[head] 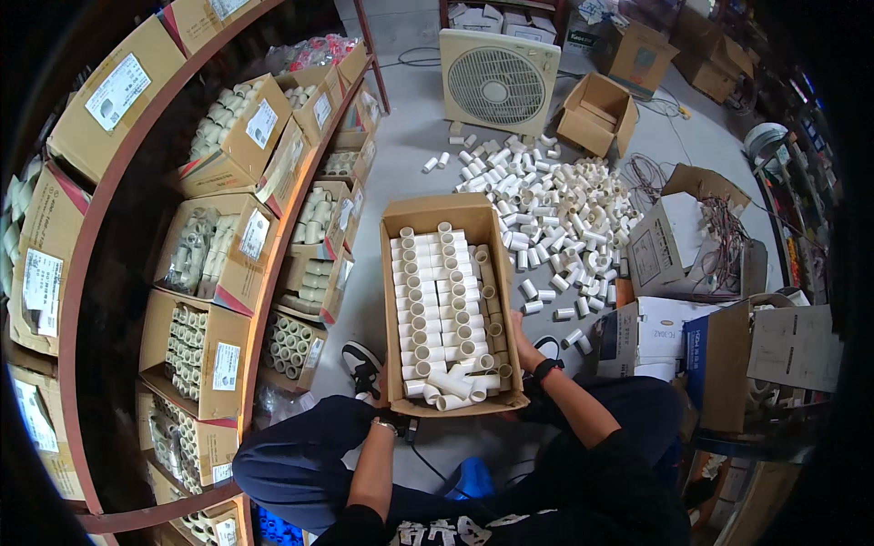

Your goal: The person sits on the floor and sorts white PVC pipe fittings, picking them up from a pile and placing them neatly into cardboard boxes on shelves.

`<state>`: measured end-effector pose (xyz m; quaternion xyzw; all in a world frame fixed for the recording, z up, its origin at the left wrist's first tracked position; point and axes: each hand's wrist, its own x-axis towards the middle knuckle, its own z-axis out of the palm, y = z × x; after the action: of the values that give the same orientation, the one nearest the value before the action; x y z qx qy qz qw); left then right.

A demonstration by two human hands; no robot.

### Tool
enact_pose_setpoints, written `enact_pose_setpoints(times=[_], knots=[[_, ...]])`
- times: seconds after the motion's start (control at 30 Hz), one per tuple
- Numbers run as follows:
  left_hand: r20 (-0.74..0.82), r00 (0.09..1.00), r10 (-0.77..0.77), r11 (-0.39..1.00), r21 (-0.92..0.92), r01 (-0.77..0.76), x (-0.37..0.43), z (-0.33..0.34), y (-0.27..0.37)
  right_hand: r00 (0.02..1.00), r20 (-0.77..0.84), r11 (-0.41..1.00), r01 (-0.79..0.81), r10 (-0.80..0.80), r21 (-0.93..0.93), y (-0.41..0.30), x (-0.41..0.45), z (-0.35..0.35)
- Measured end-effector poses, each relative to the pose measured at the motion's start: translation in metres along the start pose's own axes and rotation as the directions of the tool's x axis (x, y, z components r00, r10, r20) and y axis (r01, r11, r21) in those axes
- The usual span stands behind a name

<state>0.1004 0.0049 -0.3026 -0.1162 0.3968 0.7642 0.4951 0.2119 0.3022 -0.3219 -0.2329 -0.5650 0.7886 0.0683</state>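
Note:
An open cardboard box (505,273) is held before me, between my knees. In it, white plastic tee pipe fittings (437,300) stand in neat rows with their branch openings upward. Several loose tees (454,385) lie at the near end, some tilted or on their sides. Along the right inner wall, a shaded column of fittings (486,293) sits lower. My right hand (524,346) grips the box's right side near its front. My left hand (383,388) is at the left near corner, mostly hidden by the box; its wrist wears a bracelet.
Loose white pipe fittings (546,205) are heaped on the floor ahead right, by a box fan (498,82) and an open carton (597,112). Metal shelving (263,293) with cartons of fittings runs along the left. Cartons (655,334) stand at right; a cable (433,467) lies below.

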Motion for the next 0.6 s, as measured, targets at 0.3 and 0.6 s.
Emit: enact_pose_setpoints(times=[0.3,0.6], knots=[[-0.018,0.999,0.034,0.999,-0.040,-0.035,0.004,-0.002,-0.005,0.999,-0.028,1.000,0.018,-0.018,0.013,0.036,0.014,-0.020],[-0.053,0.994,0.091,0.996,-0.002,-0.091,-0.008,0.018,0.010,0.952,0.192,0.927,-0.283,0.240,0.247,-0.006,-0.008,0.001]])
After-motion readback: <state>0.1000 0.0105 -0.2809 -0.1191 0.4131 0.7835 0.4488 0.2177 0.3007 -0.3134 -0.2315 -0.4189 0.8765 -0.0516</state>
